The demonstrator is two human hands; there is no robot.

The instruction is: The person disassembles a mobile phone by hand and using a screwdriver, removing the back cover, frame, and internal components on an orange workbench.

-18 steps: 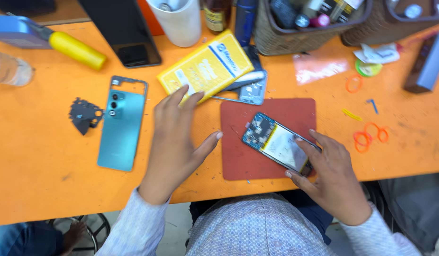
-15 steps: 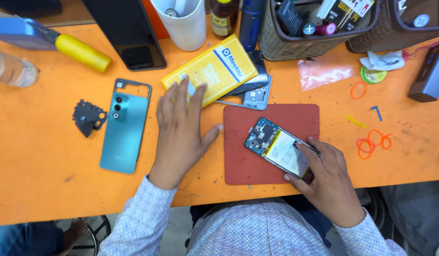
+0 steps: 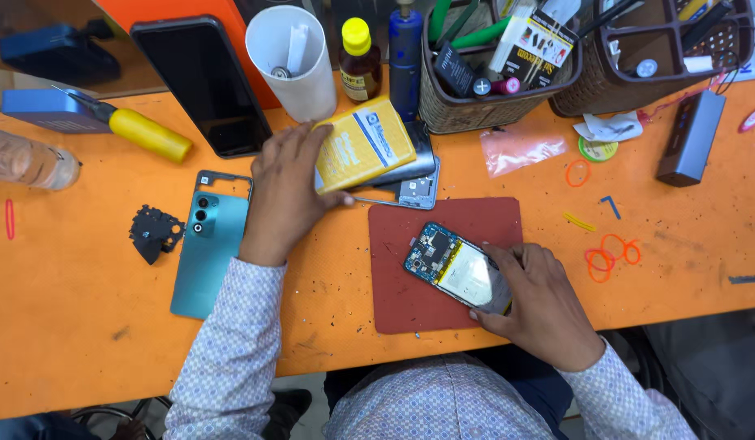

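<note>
Head view: an opened phone (image 3: 461,269) is seen lying on a dark red mat (image 3: 410,301), tilted, with its back cover removed. A blue-green circuit board is exposed at its upper left end, and a pale, shiny battery fills most of the rest. The phone is gripped at its lower right end by the right hand (image 3: 540,301), whose fingers are closed around the edges.

The left hand (image 3: 283,195) is stretched forward over the orange table (image 3: 68,342). Its fingers are spread and the fingertips are laid on the near edge of a yellow box (image 3: 363,145); whether the box is really grasped cannot be told. This box is flat and rectangular, with a white and blue label on its top right part, and it is placed on a dark phone part and a grey metal frame (image 3: 414,191), just behind the mat.

Just left of the left wrist, a teal back cover (image 3: 208,261) is laid flat with its camera holes toward the far side. Near it, a small black plastic part (image 3: 153,232) is seen. Behind the box, a brown bottle with a yellow cap (image 3: 358,59) and a white cup (image 3: 292,61) are standing. A clear pink plastic bag (image 3: 520,149) is lying right of the box.
</note>
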